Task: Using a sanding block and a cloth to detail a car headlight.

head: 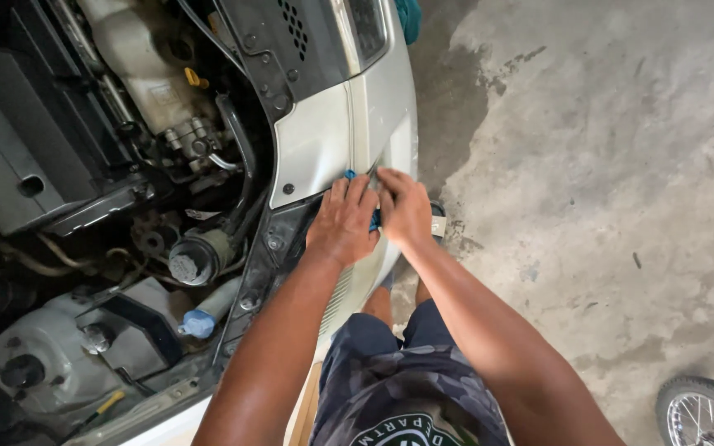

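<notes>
Blue tool (363, 198) mostly under fingers (355, 192), perhaps

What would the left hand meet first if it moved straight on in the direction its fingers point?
Probably the white fender panel: the left hand points up along it, fingertips by the blue tool. Depth is unclear.

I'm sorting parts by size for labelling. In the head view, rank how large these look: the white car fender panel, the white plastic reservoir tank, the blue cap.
1. White car fender panel
2. White plastic reservoir tank, farther off, so true size unsure
3. Blue cap
</notes>
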